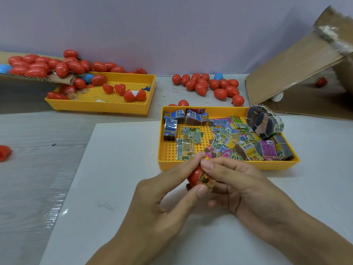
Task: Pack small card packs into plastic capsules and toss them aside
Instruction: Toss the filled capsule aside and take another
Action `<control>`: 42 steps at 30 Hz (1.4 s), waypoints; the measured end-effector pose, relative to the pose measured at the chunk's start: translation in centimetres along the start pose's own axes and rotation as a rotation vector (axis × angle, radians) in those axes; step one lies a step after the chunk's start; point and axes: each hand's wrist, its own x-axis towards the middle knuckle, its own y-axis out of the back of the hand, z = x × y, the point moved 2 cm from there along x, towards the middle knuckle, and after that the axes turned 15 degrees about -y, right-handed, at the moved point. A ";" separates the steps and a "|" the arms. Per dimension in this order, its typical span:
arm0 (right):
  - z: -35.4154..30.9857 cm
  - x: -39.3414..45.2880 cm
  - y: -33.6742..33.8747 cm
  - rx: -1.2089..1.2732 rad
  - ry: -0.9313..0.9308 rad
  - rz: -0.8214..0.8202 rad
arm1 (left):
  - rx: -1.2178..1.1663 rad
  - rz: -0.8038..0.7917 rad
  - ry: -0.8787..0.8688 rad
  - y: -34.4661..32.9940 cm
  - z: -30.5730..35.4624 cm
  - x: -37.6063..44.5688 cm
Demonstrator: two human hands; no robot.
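Head view: one moment, both hands meeting just in front of the near card tray [162,146].
Landmark: near card tray, yellow, perforated floor, loose card packs [227,136] heaped inside.
Capsule half [194,176]: red, glossy, egg-shaped shell; just in front of the tray's near wall, above the white board [114,169]; open mouth facing toward the right hand, closed end to the left.
Card pack in hand [207,181]: small, yellow-orange foil print, partly inside the shell's mouth; long axis running left to right, roughly in line with the shell.
Left hand [162,203]: thumb and fingers curled round the capsule half, gripping it.
Right hand [242,186]: fingers pinching the pack's free end, thumb side hidden.
Deciding relation: pack lies between the two hands, its free end on the right-hand side; the right hand looks best placed to push it home.
Second capsule half: not seen in either hand; cannot tell where it is.
Far tray [133,106]: yellow, beyond and left of the landmark, holding open red shells.
Capsule heap [212,86]: closed red capsules, one blue, beyond the landmark on the table.
Cardboard flap [290,73]: beyond and right of the landmark, tilted.
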 end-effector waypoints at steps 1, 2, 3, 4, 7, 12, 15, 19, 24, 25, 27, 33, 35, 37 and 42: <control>0.0 0.0 0.0 0.002 0.000 -0.005 | -0.007 -0.002 0.006 0.0 0.0 0.0; 0.0 0.1 0.0 0.004 0.001 -0.010 | -0.014 -0.006 0.012 0.0 -0.1 0.0; 0.0 0.1 0.1 0.005 0.001 -0.013 | -0.020 -0.011 0.017 0.0 -0.1 0.0; 0.1 0.1 0.1 0.009 -0.002 -0.015 | -0.024 -0.016 0.019 -0.1 -0.1 -0.1; 0.2 0.2 0.2 0.034 -0.019 -0.026 | -0.025 -0.019 0.021 -0.2 -0.1 -0.1; 0.0 0.2 0.2 0.025 0.022 -0.005 | -0.039 0.012 0.013 -0.3 -0.4 -0.2; -0.1 0.0 0.1 -0.021 0.095 0.025 | -0.049 0.029 0.019 -0.3 -0.2 -0.3; -0.2 -0.5 0.0 -0.162 0.358 0.150 | -0.048 0.156 0.048 0.1 0.3 0.0; 0.2 -1.5 -0.6 -0.537 0.889 0.311 | -0.163 0.168 0.266 0.3 0.9 0.2; 0.4 -1.5 -0.6 -0.595 0.950 0.311 | -0.265 0.144 0.324 0.0 0.9 0.1; 0.5 -1.4 -0.6 -0.649 1.002 0.295 | -0.399 0.162 0.379 -0.2 0.6 0.1; 0.0 -1.4 -0.3 -0.652 0.903 0.271 | -0.385 0.281 0.315 0.7 -0.4 0.1; -0.2 -1.3 -0.2 -0.520 0.751 0.265 | -0.361 0.306 0.265 0.9 -0.5 0.2; -0.3 -0.8 -0.2 -0.415 0.583 0.232 | -0.389 0.272 0.201 0.9 -0.5 0.3; -0.1 -0.6 -0.2 -0.408 0.561 0.182 | -0.440 0.256 0.179 1.0 -0.7 0.3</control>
